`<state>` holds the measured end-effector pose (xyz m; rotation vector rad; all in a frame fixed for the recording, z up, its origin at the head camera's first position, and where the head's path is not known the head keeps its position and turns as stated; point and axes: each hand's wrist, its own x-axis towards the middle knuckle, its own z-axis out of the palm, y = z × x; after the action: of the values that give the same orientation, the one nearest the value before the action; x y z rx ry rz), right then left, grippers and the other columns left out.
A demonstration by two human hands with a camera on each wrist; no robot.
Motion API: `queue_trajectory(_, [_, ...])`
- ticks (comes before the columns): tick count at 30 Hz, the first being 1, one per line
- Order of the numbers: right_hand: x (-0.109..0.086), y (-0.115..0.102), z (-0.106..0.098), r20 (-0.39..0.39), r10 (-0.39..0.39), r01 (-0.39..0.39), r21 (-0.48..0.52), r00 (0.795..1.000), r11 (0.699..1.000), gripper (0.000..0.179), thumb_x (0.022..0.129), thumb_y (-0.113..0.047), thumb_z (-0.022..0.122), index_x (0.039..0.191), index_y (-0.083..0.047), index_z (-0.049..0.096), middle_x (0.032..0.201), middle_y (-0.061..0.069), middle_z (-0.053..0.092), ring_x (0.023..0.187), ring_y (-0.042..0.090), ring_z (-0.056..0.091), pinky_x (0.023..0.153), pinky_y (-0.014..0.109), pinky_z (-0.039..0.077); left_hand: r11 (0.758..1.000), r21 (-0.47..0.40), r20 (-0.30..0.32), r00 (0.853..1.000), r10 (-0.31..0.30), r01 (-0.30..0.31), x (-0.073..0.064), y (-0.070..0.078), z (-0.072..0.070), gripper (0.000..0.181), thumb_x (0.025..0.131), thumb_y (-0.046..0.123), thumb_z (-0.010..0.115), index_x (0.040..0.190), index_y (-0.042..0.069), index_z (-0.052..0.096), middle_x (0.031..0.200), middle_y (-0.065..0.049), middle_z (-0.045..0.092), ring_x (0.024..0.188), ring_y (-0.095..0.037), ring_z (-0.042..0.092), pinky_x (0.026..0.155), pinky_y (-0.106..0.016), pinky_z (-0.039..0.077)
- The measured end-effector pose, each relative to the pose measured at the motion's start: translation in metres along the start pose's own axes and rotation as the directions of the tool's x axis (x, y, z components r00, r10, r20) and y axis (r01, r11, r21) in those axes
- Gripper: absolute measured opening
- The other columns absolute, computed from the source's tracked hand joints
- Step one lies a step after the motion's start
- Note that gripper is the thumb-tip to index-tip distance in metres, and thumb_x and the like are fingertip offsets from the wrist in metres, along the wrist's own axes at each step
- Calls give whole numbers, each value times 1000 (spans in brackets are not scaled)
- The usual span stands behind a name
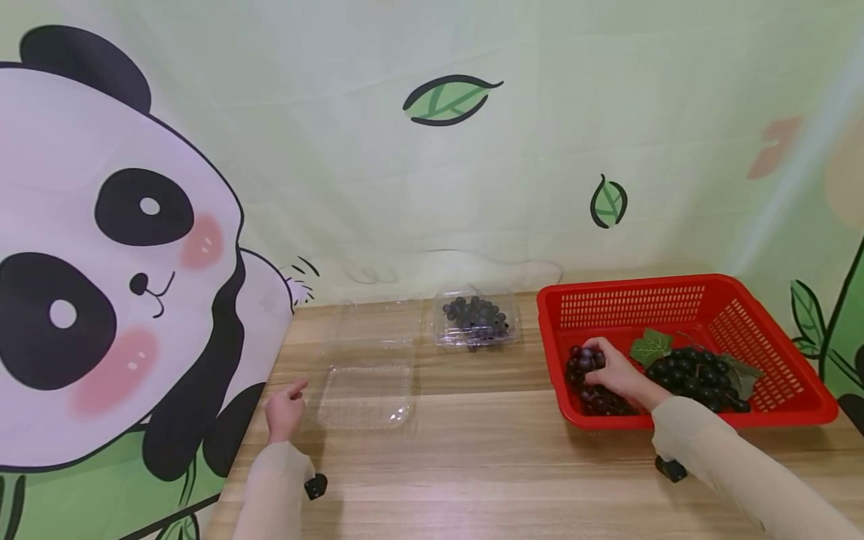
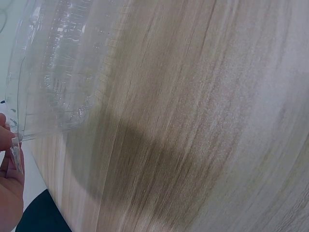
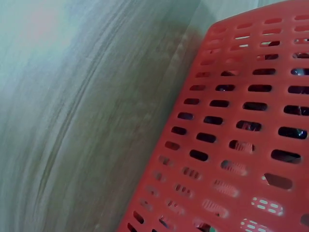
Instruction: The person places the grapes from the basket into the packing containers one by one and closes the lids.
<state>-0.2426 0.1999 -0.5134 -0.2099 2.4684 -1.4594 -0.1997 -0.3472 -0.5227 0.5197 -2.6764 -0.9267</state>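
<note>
In the head view my right hand (image 1: 619, 373) reaches into the red plastic basket (image 1: 702, 289) and grips a bunch of dark purple grapes (image 1: 580, 365) at its left end. The right wrist view shows only the slotted basket wall (image 3: 231, 116) and the table; the hand is out of it. My left hand (image 1: 285, 412) is at the left edge of an open clear plastic box (image 1: 364, 397), whose lid is folded back. In the left wrist view, the fingers (image 2: 10, 188) at the frame's edge pinch a corner flap of the box (image 2: 72, 63).
A second clear box (image 1: 442, 337) holding dark grapes (image 1: 475, 315) stands behind, against the panda-print cloth (image 1: 337, 150). More black grapes (image 1: 695, 379) with a green leaf (image 1: 651, 346) lie inside the basket. Bare wood tabletop (image 1: 472, 465) stretches across the front.
</note>
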Motion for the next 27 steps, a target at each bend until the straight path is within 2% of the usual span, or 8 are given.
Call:
queue_trajectory(11, [-2, -10, -3, -14, -11, 11, 12, 1000, 1000, 52, 75, 2, 55, 121, 2, 29, 120, 27, 37, 106, 37, 39, 79, 39, 40, 1000, -6, -26, 1000, -9, 9, -1, -3, 2, 39, 73, -6, 41, 104, -1, 64, 90, -23, 64, 84, -33, 57, 77, -42, 40])
queue_trajectory(18, [0, -19, -7, -13, 3, -2, 44, 1000, 999, 54, 77, 2, 53, 124, 1, 25, 123, 27, 35, 109, 39, 38, 82, 44, 42, 1000, -12, 6, 1000, -14, 14, 0, -3, 1, 40, 73, -6, 40, 106, -2, 62, 95, -24, 63, 88, -33, 57, 80, -43, 40])
queue_trajectory(24, [2, -22, -12, -25, 6, -4, 68, 1000, 998, 56, 79, 1, 53, 127, 1, 24, 125, 28, 33, 111, 39, 36, 79, 40, 42, 1000, -19, 18, 1000, -11, 11, 1, -3, 1, 39, 74, -6, 40, 107, -2, 62, 98, -24, 63, 90, -34, 57, 82, -44, 40])
queue_trajectory(27, [2, -25, -16, -30, 12, -9, 72, 999, 997, 56, 80, 1, 53, 128, 0, 23, 126, 28, 32, 111, 39, 36, 80, 41, 43, 1000, -17, 21, 1000, -6, 7, 2, -3, 0, 40, 74, -5, 40, 107, -2, 62, 98, -24, 63, 91, -34, 57, 84, -44, 39])
